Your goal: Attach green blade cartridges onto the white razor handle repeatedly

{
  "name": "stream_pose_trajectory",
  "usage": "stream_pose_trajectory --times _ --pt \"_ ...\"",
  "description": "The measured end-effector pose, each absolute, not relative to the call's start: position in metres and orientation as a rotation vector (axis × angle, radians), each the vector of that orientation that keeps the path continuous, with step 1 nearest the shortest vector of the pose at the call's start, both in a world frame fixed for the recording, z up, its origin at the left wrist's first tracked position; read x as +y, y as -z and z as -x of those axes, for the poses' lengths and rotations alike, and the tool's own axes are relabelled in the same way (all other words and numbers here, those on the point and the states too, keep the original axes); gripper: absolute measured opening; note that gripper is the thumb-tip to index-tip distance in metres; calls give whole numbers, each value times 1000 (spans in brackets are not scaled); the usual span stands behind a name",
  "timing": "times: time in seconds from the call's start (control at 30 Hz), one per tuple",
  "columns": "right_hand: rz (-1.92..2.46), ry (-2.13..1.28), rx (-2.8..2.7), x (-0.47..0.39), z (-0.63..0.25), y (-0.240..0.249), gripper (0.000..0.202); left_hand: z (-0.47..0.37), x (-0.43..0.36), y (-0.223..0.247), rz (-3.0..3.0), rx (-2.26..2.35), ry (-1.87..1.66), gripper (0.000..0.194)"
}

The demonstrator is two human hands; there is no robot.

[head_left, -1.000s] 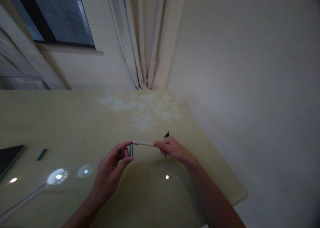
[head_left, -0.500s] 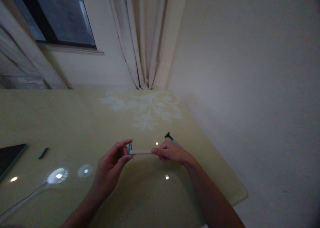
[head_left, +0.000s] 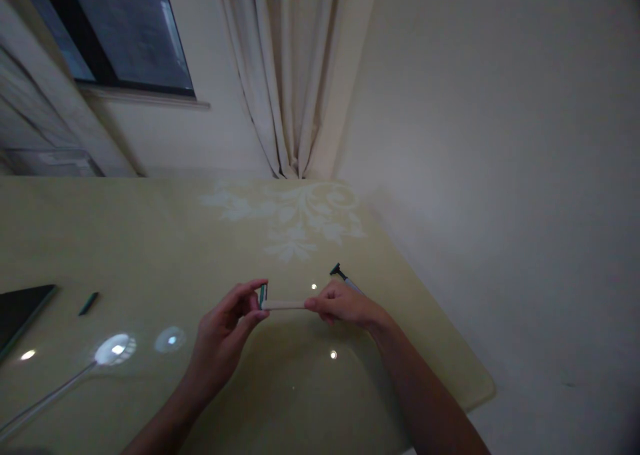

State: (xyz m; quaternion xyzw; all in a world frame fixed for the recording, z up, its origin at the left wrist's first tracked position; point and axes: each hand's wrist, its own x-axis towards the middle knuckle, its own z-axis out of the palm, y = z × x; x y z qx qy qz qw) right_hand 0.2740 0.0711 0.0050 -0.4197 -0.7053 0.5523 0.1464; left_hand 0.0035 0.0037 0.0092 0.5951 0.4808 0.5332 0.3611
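Note:
Between both hands, above the table, is a razor (head_left: 284,305) with a pale handle, lying level, and a dark green piece at its left end. My left hand (head_left: 225,332) pinches this green head end (head_left: 263,295) between the thumb and fingers. My right hand (head_left: 343,302) grips the right end of the handle between thumb and fingers, hiding that end. Just behind the right hand a second razor (head_left: 353,286), with a dark head and grey handle, lies on the table, partly covered by the hand.
The glossy table (head_left: 150,242) has a pale floral pattern at the back. A small dark green strip (head_left: 89,303) and a dark flat object (head_left: 23,312) lie at left. A thin pale rod (head_left: 47,398) runs toward a bright reflection. The wall (head_left: 500,208) borders the right edge.

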Motion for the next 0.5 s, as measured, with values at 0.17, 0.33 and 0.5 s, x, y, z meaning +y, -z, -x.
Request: stream_pose_trajectory --times 0.17,0.33,0.5 --pt "1339 -1456 -1982 71 -275 -6 78 -5 3 -9 -1533 1244 -1364 30" --pt "1202 -1622 -2047 68 -280 -12 75 -7 3 -10 -1554 1236 -1359 31" --pt "1220 -1591 -2048 70 -280 -9 75 -5 2 -10 -1560 1248 -1357 31"
